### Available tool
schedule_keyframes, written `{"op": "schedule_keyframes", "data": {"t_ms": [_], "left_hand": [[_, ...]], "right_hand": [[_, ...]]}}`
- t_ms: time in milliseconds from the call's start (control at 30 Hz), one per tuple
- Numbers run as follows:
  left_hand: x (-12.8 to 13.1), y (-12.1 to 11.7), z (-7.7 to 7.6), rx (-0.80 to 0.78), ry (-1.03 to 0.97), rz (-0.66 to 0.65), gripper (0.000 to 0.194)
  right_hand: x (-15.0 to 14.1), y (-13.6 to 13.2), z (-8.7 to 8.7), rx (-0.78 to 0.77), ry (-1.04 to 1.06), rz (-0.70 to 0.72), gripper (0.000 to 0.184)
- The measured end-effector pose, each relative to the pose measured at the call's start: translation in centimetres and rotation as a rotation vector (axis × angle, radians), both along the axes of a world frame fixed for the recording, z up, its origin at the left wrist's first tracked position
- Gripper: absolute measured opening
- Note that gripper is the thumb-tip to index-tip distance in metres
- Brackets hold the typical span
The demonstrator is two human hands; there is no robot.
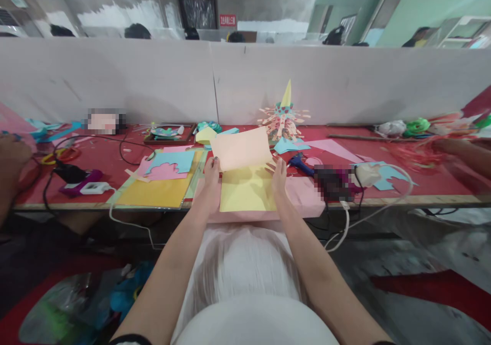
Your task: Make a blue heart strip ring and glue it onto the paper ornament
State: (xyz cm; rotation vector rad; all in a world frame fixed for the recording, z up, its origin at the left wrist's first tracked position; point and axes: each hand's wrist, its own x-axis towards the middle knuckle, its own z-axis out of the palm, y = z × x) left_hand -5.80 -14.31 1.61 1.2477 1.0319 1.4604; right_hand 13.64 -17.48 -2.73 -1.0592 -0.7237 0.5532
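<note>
A peach sheet of paper (241,150) is tilted up in front of me. Its lower left corner is pinched by my left hand (212,175), thumb at the edge. By the sheet's lower right corner, my right hand (280,176) has its fingers spread; whether they touch the paper is hard to tell. Beneath both lies a yellow sheet of paper (247,194), on top of a pink block or stack (305,194) at the table's front edge. Just beyond stands a paper ornament with a yellow cone (286,94) and peach strips fanning out below.
Left are a golden-yellow sheet (153,194), blue cut paper (172,162) and a purple power strip (82,181). Right are a blue-handled tool (301,164), a white adapter (368,174) and loose cables. A white partition (153,82) stands behind. Other people's arms show at both sides.
</note>
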Motion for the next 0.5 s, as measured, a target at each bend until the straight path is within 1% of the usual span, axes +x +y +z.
{"op": "schedule_keyframes", "data": {"t_ms": [100, 200, 300, 367, 433, 500], "left_hand": [[0.4, -1.4, 0.8, 0.044, -0.065, -0.069, 0.025], [0.7, -2.5, 1.1, 0.043, -0.096, -0.163, 0.029], [0.8, -2.3, 0.8, 0.047, -0.11, -0.121, 0.029], [0.7, -1.5, 0.5, 0.05, -0.101, -0.071, 0.026], [0.5, -0.8, 0.2, 0.036, -0.044, -0.006, 0.023], [0.4, -0.6, 0.0, 0.029, -0.033, -0.015, 0.023]], "right_hand": [[-0.2, 0.0, 0.3, 0.011, -0.042, 0.074, 0.045], [-0.3, -0.3, 0.9, -0.003, -0.008, 0.133, 0.051], [-0.3, -0.6, 1.2, 0.001, -0.006, 0.187, 0.051], [-0.4, -0.7, 1.2, -0.016, -0.018, 0.215, 0.053], [-0.4, -0.7, 1.1, -0.043, -0.027, 0.223, 0.054], [-0.4, -0.7, 1.0, -0.069, -0.051, 0.205, 0.054]]}}
